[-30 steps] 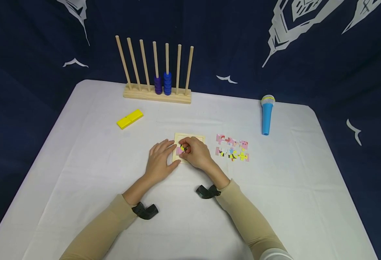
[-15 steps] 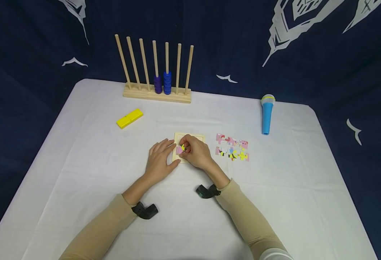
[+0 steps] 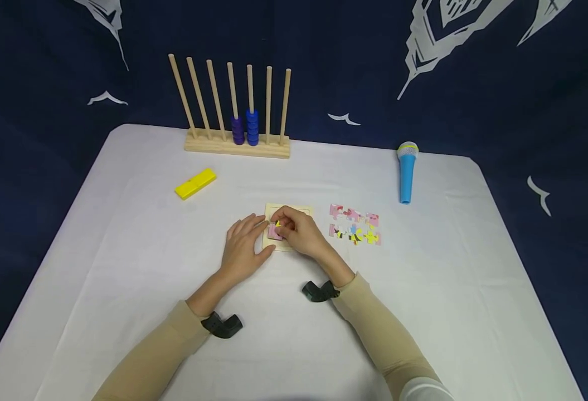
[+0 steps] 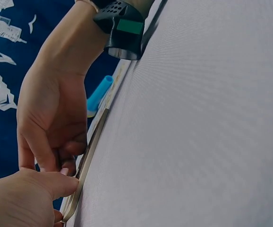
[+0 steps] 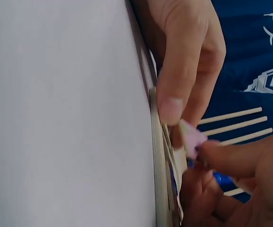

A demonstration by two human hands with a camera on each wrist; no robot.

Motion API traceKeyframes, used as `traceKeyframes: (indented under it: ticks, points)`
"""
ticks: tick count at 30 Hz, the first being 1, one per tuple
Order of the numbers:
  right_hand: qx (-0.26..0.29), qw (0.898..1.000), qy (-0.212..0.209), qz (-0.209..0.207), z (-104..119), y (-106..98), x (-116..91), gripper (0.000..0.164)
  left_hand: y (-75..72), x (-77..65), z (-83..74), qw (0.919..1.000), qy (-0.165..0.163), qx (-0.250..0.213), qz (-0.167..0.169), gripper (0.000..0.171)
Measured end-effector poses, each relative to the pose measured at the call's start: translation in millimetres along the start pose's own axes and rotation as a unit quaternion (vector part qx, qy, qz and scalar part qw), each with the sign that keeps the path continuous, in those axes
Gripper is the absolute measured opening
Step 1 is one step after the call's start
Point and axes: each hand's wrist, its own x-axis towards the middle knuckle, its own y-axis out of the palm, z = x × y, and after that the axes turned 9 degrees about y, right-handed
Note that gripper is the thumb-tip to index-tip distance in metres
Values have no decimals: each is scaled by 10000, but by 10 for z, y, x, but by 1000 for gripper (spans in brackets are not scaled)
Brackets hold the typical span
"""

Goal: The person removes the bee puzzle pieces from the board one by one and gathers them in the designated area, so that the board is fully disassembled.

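Pinched between thumb and fingers of my right hand (image 3: 301, 234) is a small pink jigsaw piece (image 5: 191, 139), tilted up on edge in the right wrist view. It is over the left part of a shallow wooden puzzle tray (image 3: 301, 209), which my hands partly cover. My left hand (image 3: 243, 245) rests at the tray's left side, fingers extended and thumb (image 4: 65, 183) touching the near edge. Several loose jigsaw pieces (image 3: 355, 234), pink with yellow and black drawings, lie in two rows right of the tray.
A wooden peg rack (image 3: 236, 146) with purple and blue rings stands at the back. A yellow block (image 3: 195, 184) lies in front of it. At the far right lies a blue toy microphone (image 3: 406, 175). White cloth (image 3: 449, 278) covers the table.
The right fingers have shifted a little over the tray, and the pinched piece's angle has changed. The left hand keeps its place. The head view has shifted slightly.
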Motion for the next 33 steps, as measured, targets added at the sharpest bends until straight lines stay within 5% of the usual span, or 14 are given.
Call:
traceKeyframes:
  ticks: [8, 18, 33]
  points:
    - [688, 9974, 204, 99, 45, -342, -90, 20, 6, -24, 24, 9999, -100, -70, 24, 55]
    - [59, 9931, 1058, -499, -277, -908, -484, 17, -10, -46, 14, 9998, -192, -110, 26, 56]
    - [-556, 9880, 1403, -339, -565, -796, -649, 13, 13, -37, -14, 9997, -154, -171, -33, 56]
